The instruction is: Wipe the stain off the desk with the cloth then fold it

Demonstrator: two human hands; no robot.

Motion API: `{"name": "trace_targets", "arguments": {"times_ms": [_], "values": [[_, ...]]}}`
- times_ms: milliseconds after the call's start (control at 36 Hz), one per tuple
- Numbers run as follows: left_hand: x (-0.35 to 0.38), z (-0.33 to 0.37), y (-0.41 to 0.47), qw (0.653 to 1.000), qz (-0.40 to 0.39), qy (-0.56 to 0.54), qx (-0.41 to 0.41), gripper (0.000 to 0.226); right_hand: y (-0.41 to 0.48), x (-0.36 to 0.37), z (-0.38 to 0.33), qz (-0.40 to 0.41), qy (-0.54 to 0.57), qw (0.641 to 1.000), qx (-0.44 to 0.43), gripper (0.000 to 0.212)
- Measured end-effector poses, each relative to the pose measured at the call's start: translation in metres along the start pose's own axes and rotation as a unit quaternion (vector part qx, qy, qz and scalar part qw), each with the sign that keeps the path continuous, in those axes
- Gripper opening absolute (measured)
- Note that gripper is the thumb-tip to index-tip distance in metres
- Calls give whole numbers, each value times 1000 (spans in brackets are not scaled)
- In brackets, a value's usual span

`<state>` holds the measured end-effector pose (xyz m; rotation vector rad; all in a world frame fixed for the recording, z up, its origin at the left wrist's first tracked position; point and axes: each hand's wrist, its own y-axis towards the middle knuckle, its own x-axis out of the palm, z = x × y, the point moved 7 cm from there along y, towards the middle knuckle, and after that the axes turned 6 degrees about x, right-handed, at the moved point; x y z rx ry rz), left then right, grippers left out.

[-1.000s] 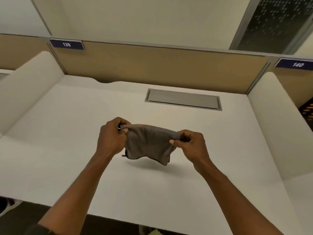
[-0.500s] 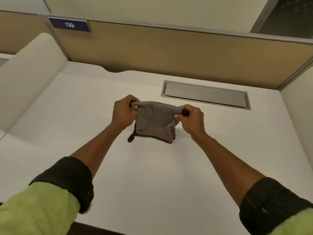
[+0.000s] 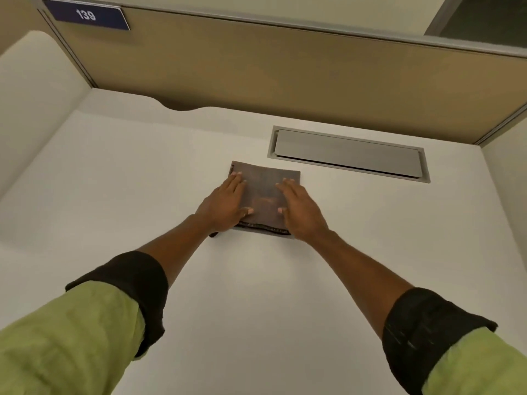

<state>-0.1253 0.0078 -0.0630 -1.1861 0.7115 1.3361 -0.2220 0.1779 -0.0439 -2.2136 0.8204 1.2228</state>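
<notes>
Desk (image 3: 256, 280): white, walled at 9, 12 and 3 o'clock.
Cloth (image 3: 263, 195): folded flat, centre, near hatch (image 3: 348, 153) at 1 o'clock.
Left hand (image 3: 225, 205): flat on cloth, grip released.
Right hand (image 3: 302, 212): flat, grip released.
Room: bare toward 6 o'clock.

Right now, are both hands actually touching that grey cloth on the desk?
Touching. The head view shows the left hand and right hand lying flat, palms down, on the folded cloth, fingers spread across its top.

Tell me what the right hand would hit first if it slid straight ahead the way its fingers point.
The right hand lies flat on the folded cloth, fingers aimed up-left. It would likely cross the cloth's far edge onto bare desk, probably passing left of the grey cable hatch.
</notes>
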Motion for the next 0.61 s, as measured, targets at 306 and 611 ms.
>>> {"name": "trace_targets", "arguments": {"times_ms": [306,611], "values": [[24,-31,21,991,-81,101,18,102,33,33,13,-121,-96,987,42,98],[2,-16,41,969,-132,207,-13,101,35,-4,17,-107,-104,987,63,85]]}}
